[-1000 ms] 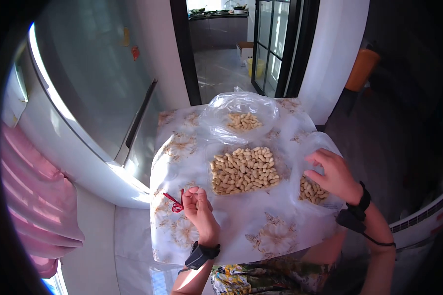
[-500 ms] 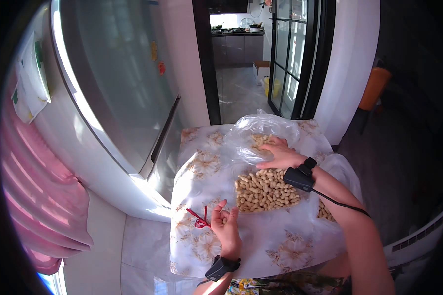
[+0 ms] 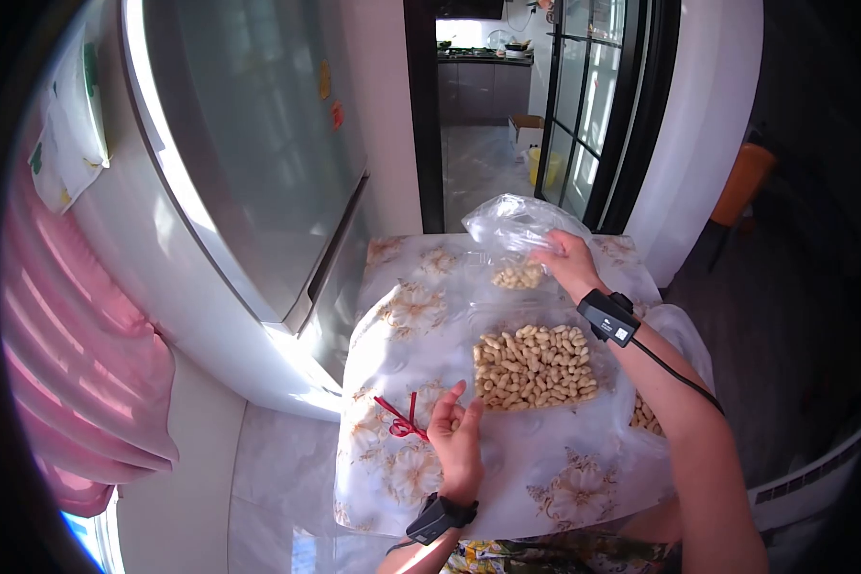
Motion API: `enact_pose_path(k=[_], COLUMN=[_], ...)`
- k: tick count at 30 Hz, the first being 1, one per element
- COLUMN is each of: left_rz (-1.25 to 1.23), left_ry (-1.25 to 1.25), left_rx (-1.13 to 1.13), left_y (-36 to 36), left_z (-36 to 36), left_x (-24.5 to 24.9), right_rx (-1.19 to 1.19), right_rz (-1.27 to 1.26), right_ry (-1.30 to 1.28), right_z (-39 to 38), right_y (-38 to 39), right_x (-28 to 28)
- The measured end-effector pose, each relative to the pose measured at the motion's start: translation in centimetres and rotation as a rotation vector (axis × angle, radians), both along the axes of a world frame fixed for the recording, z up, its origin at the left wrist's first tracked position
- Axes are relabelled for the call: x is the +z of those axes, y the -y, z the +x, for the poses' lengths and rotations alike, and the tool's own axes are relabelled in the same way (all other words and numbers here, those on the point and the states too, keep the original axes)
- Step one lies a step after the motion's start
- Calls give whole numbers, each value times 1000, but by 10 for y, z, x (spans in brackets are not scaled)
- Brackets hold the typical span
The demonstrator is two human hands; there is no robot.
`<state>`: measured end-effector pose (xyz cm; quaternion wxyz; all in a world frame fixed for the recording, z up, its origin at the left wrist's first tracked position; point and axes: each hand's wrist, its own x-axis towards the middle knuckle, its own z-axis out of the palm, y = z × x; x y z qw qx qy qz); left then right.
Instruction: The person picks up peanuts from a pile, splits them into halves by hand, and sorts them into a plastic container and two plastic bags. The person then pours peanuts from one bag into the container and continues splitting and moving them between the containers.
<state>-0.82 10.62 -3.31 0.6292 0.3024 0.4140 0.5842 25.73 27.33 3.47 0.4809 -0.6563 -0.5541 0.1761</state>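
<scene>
My right hand (image 3: 572, 267) pinches the rim of a clear plastic bag (image 3: 507, 222) at the far side of the table, lifting its edge. A small heap of peanuts in the shell (image 3: 518, 276) lies inside that bag. Nearer to me, a larger rectangular spread of peanuts (image 3: 536, 367) sits in what looks like a clear flat tray or pack. My left hand (image 3: 456, 440) is palm up, its fingers curled around peanuts that show only partly. A red ribbon (image 3: 407, 421) lies just left of it.
The table (image 3: 584, 488) has a flowered cloth. Under my right forearm another plastic bag holds peanuts (image 3: 645, 415). A fridge (image 3: 249, 143) stands at the left, a pink curtain (image 3: 96, 383) hangs beyond it, and a glass door (image 3: 584, 105) opens onto a kitchen.
My right hand has come out from over the peanuts in the bag and now grips its rim, raising the plastic. My left hand has barely moved. The view has shifted slightly.
</scene>
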Motion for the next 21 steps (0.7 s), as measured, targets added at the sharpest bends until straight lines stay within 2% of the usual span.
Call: enact_pose_path(k=[2,5,9,11,17,21], left_rz=[8,12,49,85,196,177], left_ry=[0,-19,-58,-132,-219,-284], left_rx=[5,0,-25,-73,-137,-201], left_y=[0,0,0,1,7,5], left_z=[1,4,6,7,16,14], left_x=[-1,-2,-13,-10,-3,-8], right_rx=[73,190,257,351,425,445], right_rz=[148,151,215,234,291,305], right_ry=[-116,-186,-255,-368,-482,-548], right_z=[-4,-34,-57,-66,-88,-88], right_y=[-7,9,20,27,48,67], right_x=[3,38,59,68,86,97])
